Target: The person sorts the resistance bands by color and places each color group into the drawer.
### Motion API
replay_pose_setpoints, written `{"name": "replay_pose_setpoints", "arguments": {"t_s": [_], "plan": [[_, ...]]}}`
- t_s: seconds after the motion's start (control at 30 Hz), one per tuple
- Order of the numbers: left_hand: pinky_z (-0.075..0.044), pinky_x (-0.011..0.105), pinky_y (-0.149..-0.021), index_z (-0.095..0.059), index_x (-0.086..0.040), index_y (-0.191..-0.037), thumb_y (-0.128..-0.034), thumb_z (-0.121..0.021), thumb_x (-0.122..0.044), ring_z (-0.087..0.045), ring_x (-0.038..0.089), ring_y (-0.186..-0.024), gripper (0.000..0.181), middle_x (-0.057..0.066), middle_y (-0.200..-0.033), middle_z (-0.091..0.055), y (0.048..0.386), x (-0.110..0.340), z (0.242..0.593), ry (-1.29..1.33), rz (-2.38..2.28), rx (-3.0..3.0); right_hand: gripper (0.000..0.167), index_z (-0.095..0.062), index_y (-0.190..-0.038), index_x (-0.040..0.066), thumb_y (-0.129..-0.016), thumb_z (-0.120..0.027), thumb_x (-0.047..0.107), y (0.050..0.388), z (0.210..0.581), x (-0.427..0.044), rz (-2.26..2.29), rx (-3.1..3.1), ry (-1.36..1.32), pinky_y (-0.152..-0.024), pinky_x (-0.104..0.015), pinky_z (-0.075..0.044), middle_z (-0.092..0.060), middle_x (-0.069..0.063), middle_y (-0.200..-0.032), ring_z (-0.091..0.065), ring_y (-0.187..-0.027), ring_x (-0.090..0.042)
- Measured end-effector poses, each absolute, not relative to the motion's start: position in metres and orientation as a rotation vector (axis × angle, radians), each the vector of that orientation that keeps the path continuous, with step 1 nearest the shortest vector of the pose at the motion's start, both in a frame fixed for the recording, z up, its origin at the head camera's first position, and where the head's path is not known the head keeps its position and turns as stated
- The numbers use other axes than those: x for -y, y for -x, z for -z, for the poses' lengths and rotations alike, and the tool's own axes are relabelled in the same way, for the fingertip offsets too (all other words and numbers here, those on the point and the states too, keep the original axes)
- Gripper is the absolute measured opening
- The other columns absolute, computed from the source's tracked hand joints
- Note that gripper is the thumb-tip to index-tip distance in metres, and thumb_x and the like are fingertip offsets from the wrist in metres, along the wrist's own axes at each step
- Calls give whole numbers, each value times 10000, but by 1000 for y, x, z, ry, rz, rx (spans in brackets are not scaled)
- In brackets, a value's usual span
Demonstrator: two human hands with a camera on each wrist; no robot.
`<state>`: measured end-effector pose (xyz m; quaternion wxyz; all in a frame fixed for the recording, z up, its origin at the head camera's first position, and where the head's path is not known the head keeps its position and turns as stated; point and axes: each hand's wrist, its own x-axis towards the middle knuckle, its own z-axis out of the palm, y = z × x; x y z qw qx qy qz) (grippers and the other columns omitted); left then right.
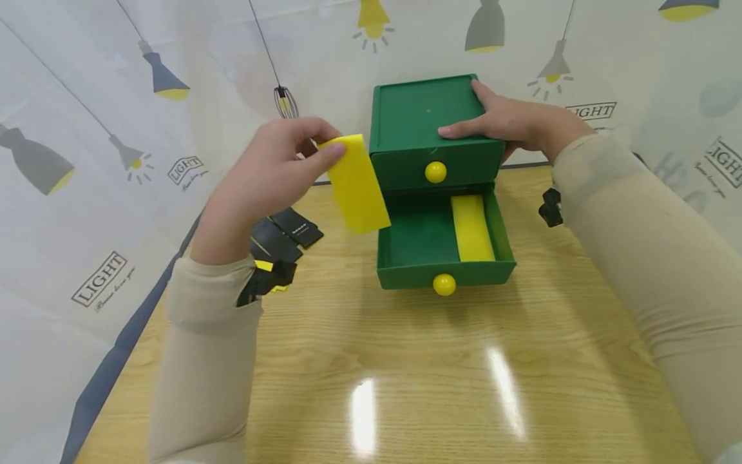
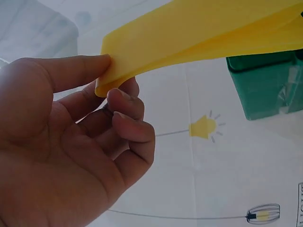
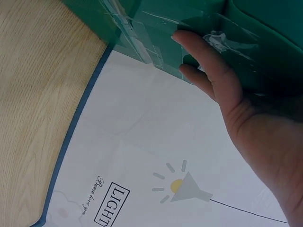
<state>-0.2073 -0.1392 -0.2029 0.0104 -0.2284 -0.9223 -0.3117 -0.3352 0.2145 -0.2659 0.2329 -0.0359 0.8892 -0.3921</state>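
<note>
My left hand (image 1: 278,171) pinches the top end of a folded, flat yellow band (image 1: 358,187) between thumb and fingers. The band hangs just left of a small green drawer box (image 1: 429,113), its lower corner close to the pulled-out bottom drawer (image 1: 414,238). Lying inside that drawer, along its right side, is another yellow band (image 1: 472,229). Across the box's right edge rests my right hand (image 1: 510,122), thumb on the top; in the right wrist view fingers (image 3: 203,56) lie against the side. The upper drawer (image 1: 400,171) is closed.
Black flat pieces (image 1: 284,235) lie on the wooden table (image 1: 313,361) beyond my left wrist, with a partly hidden yellow piece beside them. A white lamp-printed sheet (image 1: 220,38) stands behind the box and along the left. Both drawers have round yellow knobs (image 1: 444,284).
</note>
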Motion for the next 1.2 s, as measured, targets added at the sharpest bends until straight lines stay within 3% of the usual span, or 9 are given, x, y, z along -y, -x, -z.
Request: {"name": "replay_pose_setpoints", "arguments": {"t_s": [0.2,0.33,0.5,0.8,1.2], "plan": [[-513,333,-773,-751,-85,-1206,-1093,-618,-221,-594,228,-921,221,73,-1090,-718,194,109,192,936,992,2854,1282,430,-1530,460,-916,-665,720,335,268,-211,1082,-2443,93,-1127,-614,-511,266,-67,-1771,-466,-1474,-457],[-477,324,-736,-763,-86,-1171,-1091,-624,-210,-581,213,-852,204,62,-1014,-717,184,92,189,1137,1006,2840,1293,421,-1537,461,-900,-667,745,335,268,-209,1077,-2454,93,-1126,-601,-517,241,-83,-1777,-473,-1461,-447],[-514,311,-807,-757,-90,-1167,-1091,-623,-210,-616,211,-886,196,51,-1037,-730,191,70,198,1297,1147,2877,1314,420,-1538,459,-877,-672,773,336,267,-210,1069,-2464,90,-1137,-586,-513,231,-92,-1780,-475,-1454,-445],[-572,294,-903,-742,-69,-1276,-1102,-605,-246,-660,179,-960,284,53,-1172,-759,244,32,263,1168,839,3066,1287,416,-1536,475,-905,-677,728,340,271,-213,1103,-2431,78,-1138,-608,-504,245,-54,-1778,-459,-1476,-448],[-584,278,-891,-748,-75,-1277,-1102,-600,-301,-650,181,-954,322,56,-1190,-736,255,20,294,945,666,3132,1280,422,-1532,473,-914,-671,717,342,271,-216,1098,-2435,72,-1140,-623,-495,269,-49,-1770,-458,-1486,-468]]}}
